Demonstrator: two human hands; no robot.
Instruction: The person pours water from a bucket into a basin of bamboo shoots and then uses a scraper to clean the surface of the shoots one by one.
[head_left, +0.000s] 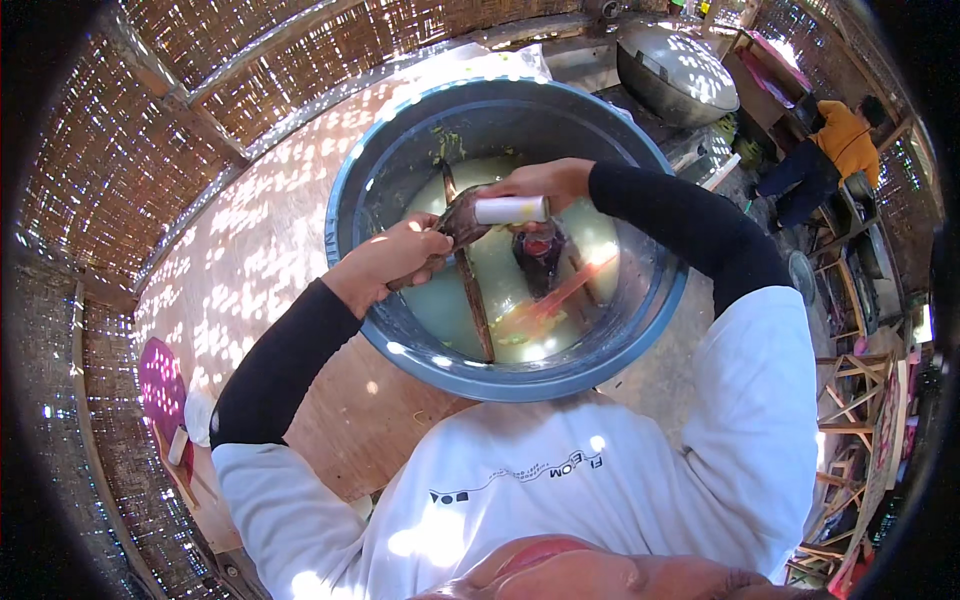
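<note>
My left hand (394, 259) grips the narrow end of a dark brown, elongated object (463, 221) over a blue plastic tub (517, 386). My right hand (544, 184) holds a short white cylinder (510, 211) against the other end of that object. The cylinder has yellowish smears, and the fingers behind it are partly hidden. Cloudy, pale liquid (439, 300) fills the tub's bottom. A long wooden stick (472, 300) leans in it, and an orange-red plastic utensil (574, 285) lies partly under the surface. Beneath my right hand sits a dark object with a red round part (538, 247).
Yellow-green scraps (448, 141) cling to the tub's inner wall. The tub stands by a plywood surface (247, 277) with a purple item (163, 382) at its left. A large lidded metal pot (675, 75) is at back right. Beyond, another person (832, 154) bends near shelves.
</note>
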